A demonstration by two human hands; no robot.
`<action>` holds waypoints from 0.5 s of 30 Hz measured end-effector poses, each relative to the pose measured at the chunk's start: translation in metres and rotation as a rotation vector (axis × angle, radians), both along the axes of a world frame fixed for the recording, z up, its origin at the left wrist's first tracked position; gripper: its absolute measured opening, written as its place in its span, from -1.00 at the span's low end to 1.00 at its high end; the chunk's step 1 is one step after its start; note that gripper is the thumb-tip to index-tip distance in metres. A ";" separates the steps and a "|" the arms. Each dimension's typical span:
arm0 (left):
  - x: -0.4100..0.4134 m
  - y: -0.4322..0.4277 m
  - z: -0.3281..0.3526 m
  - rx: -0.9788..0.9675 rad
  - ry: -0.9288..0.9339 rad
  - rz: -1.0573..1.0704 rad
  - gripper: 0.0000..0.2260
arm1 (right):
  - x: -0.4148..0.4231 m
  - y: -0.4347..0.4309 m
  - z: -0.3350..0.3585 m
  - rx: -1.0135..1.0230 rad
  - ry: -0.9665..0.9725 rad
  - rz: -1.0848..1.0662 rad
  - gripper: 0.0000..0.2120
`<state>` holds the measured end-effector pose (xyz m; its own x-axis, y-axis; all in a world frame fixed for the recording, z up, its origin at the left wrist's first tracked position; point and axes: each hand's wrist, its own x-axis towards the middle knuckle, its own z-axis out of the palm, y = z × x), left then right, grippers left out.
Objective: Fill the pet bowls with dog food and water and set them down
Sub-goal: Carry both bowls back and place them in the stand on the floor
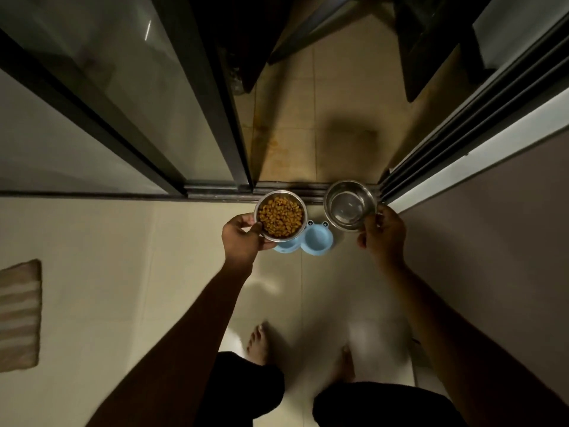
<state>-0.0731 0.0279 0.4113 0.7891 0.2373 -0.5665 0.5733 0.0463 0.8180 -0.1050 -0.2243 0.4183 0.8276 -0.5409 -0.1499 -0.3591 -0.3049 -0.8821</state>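
Bowls of bare steel were the business in the head view, one in each hand, both carried above the pale tiled floor (123, 272) just short of the sliding-door track (277, 192). The food bowl (280, 216), heaped with brown kibble (280, 217), sat in the left hand (241, 238), whose thumb lay over the near-left rim while the fingers curled under the base, clamped on it. The water bowl (350, 205), to the right and slightly farther off, was pinched at its near-right rim by the right hand (383, 234), thumb and fingertips closed on the edge; clear water appeared to lie in the bottom, though its level was hard to judge. Between and beneath the two, on the floor, stood a blue plastic double stand (317, 240) with two round wells, the left well mostly hidden under the food bowl. A striped mat (20, 312) lay far to the left, and bare feet showed at the near edge. Thin steel of this kind would be stiff and light, the load giving most of the weight; the polished wall looked slippery, so the rolled rim seemed the sure place to hold. The water bowl probably needed to stay level, and the one-sided rim pinch risked tipping it on the way down. Each bowl likely belonged in a well of the stand.
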 end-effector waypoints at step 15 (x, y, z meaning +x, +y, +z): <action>0.008 -0.034 -0.240 0.035 0.022 0.113 -0.94 | 0.003 -0.013 -0.262 0.039 0.025 0.136 -0.86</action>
<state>-0.0653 -0.0065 0.1713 0.7440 0.3436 -0.5731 0.5836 0.0836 0.8077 -0.1023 -0.2372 0.1566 0.8888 -0.4171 -0.1901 -0.3387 -0.3181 -0.8855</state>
